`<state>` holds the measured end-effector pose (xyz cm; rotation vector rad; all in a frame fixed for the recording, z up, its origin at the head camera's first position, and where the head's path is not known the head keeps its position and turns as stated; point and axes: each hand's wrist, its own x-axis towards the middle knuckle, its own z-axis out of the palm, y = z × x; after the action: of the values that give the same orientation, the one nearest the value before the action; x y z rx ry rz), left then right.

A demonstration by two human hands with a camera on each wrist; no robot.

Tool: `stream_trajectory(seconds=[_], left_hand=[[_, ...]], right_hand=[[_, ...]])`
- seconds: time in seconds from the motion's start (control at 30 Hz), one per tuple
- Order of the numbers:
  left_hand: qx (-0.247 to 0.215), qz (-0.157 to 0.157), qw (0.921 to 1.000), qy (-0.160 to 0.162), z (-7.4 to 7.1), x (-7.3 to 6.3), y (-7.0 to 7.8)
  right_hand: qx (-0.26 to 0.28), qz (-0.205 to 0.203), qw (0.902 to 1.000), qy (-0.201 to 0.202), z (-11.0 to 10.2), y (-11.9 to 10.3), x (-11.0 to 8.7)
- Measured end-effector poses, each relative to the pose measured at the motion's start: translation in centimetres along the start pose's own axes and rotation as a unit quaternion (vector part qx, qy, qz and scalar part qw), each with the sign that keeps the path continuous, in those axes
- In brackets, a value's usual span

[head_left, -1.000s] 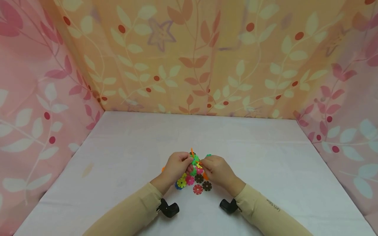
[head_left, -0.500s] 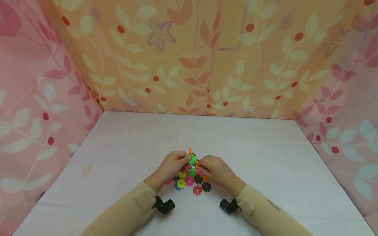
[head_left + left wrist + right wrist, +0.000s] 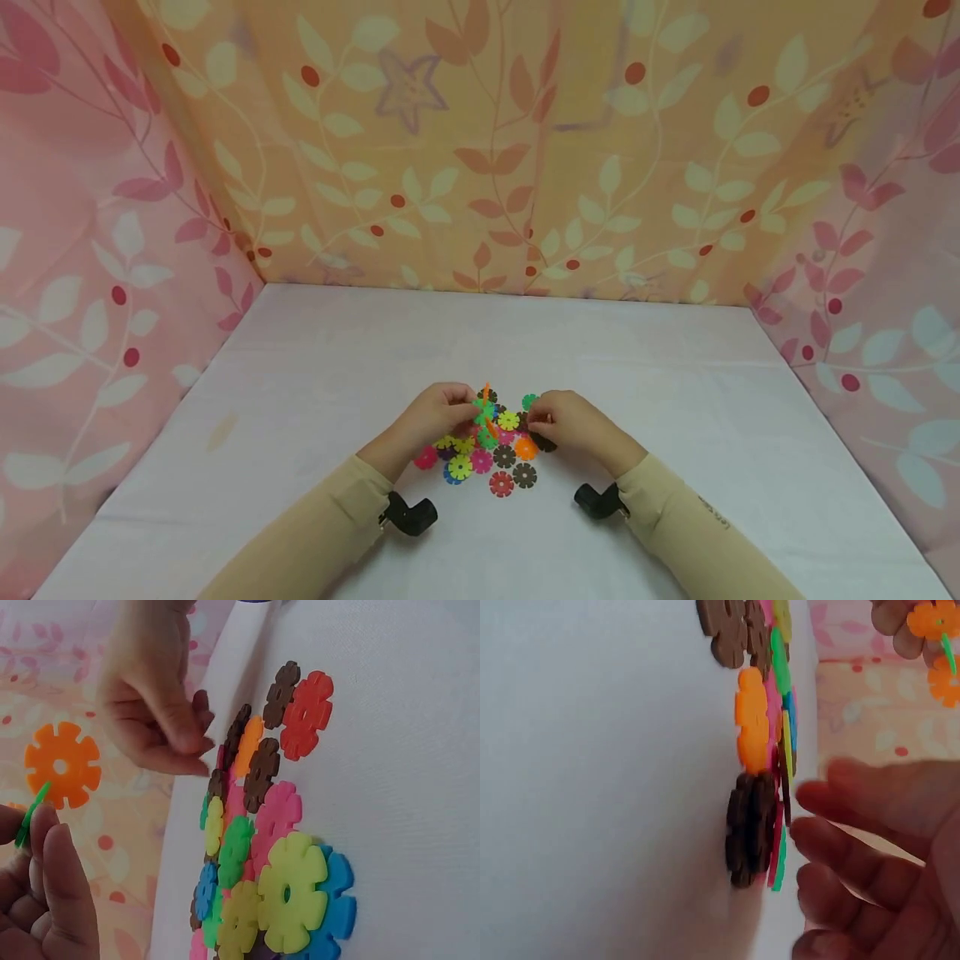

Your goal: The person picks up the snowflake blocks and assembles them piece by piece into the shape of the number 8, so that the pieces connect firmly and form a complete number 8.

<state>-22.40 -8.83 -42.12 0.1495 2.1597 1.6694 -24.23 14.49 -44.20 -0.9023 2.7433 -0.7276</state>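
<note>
In the head view my left hand (image 3: 438,417) is above the left side of a pile of flower-shaped notched plastic discs. Its thumb and fingers pinch a green notched disc (image 3: 30,817), seen edge-on in the left wrist view. Two orange notched discs (image 3: 932,620) are joined to this green one. My right hand (image 3: 576,425) is over the pile's right side, fingers bent and slightly apart, with nothing visibly gripped. Its fingertips are close to a brown disc (image 3: 217,784); whether they touch it cannot be told. Two more brown discs (image 3: 750,829) lie below them.
Loose discs spread across the white tabletop (image 3: 337,350): yellow (image 3: 460,467), pink (image 3: 482,461), red (image 3: 502,484), orange (image 3: 527,449) and others, some overlapping. Patterned cloth walls (image 3: 495,167) stand behind and at both sides. A black wrist mount (image 3: 408,512) hangs beneath each forearm.
My right hand has left the orange disc, now joined to the green one, and moved right to the pile's edge. My left hand has shifted slightly left, still pinching the green disc.
</note>
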Motion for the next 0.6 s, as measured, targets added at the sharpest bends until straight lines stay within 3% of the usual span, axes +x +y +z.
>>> stream_trajectory(seconds=[0.1,0.17,0.37,0.6], left_hand=[[0.016,-0.001,0.9997,-0.021,-0.01,-0.04,-0.11],[0.032,-0.005,0.9989,-0.032,-0.05,-0.08,-0.18],[0.055,-0.013,0.9969,-0.054,-0.13,-0.34,-0.43],[0.003,-0.020,0.9973,-0.070,0.05,-0.42,-0.66]], right_hand=[[0.016,0.011,0.9983,-0.056,0.10,0.27,-0.18],[0.022,0.002,0.9971,-0.072,0.30,0.28,-0.35],[-0.013,-0.013,0.9974,-0.069,0.82,-0.17,-0.54],[-0.023,0.003,0.9974,-0.068,0.91,-0.48,-0.33]])
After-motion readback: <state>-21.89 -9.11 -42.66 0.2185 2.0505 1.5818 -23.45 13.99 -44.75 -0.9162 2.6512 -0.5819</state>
